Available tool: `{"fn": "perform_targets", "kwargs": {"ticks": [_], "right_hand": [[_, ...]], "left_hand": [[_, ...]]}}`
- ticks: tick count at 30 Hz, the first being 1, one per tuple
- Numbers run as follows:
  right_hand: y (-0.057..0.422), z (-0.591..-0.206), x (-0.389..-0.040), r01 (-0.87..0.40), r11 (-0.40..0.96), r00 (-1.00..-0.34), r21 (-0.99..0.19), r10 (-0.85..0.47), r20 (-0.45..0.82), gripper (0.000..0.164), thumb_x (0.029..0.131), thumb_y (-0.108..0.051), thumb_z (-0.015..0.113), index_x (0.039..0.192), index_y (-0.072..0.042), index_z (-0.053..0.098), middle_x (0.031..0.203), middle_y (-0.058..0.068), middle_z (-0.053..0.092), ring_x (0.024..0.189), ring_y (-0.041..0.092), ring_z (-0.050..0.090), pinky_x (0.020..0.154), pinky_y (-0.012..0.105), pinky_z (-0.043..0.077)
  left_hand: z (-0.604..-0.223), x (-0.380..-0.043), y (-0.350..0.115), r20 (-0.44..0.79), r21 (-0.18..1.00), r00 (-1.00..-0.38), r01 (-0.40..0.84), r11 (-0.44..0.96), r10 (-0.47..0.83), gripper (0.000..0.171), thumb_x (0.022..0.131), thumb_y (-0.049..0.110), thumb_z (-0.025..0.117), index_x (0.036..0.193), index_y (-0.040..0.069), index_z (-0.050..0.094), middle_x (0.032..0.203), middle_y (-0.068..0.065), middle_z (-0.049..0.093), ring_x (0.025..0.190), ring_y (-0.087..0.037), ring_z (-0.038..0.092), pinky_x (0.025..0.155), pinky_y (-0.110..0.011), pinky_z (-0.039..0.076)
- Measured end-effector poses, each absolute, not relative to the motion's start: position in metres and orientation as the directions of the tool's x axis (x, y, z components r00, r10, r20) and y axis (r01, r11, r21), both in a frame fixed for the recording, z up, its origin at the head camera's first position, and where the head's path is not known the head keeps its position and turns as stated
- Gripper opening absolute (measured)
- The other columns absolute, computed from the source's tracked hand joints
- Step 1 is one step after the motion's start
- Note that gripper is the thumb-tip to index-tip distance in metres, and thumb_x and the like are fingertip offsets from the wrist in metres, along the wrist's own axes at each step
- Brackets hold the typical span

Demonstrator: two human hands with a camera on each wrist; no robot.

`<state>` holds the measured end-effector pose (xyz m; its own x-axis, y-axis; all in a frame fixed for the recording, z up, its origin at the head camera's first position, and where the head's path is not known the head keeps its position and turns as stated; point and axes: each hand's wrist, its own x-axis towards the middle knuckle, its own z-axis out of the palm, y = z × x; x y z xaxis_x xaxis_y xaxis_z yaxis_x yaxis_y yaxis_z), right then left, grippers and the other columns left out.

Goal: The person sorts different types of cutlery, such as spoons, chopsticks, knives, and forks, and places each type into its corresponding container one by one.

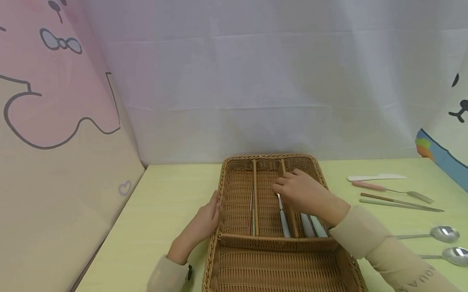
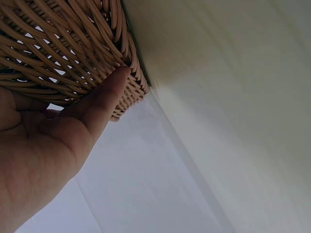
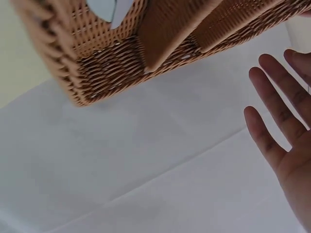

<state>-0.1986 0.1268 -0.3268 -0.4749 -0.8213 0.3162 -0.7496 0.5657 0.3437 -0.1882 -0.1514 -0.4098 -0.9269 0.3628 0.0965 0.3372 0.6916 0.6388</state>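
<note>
A wicker basket (image 1: 276, 247) with a wide front section and three narrow back compartments stands on the table. My left hand (image 1: 200, 224) rests against its outer left side, with straight fingers (image 2: 104, 99) along the weave. Over the middle compartment is my right hand (image 1: 307, 195); its fingers (image 3: 279, 104) are spread with nothing between them. Beneath it lies a piece of cutlery with a pale blue handle (image 1: 284, 223), its far end hidden by the hand. Two pale handles (image 1: 307, 225) lie in the right compartment. Thin sticks (image 1: 251, 209) lie along the left divider.
Right of the basket on the yellow table (image 1: 172, 185) lie a white knife (image 1: 376, 177), a pink-handled fork (image 1: 369, 185), brown and green chopsticks (image 1: 398, 201), and two metal spoons (image 1: 444, 234). A white cloth (image 1: 221, 75) hangs behind, with printed panels at both sides.
</note>
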Motion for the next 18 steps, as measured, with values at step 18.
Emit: {"fn": "perform_targets", "kwargs": {"ticks": [18], "right_hand": [[0.201, -0.331, -0.210, -0.606, 0.774, -0.707, 0.183, -0.629, 0.322, 0.011, 0.075, -0.002, 0.067, 0.081, -0.009, 0.061, 0.070, 0.003, 0.060, 0.060, 0.019, 0.052, 0.048, 0.034, 0.041]], "left_hand": [[-0.410, -0.187, -0.152, 0.095, 0.648, -0.927, 0.334, 0.684, 0.363, 0.050, 0.101, 0.013, 0.024, 0.141, -0.011, 0.005, 0.066, -0.003, 0.045, 0.042, -0.009, 0.029, 0.091, -0.047, 0.044]]}}
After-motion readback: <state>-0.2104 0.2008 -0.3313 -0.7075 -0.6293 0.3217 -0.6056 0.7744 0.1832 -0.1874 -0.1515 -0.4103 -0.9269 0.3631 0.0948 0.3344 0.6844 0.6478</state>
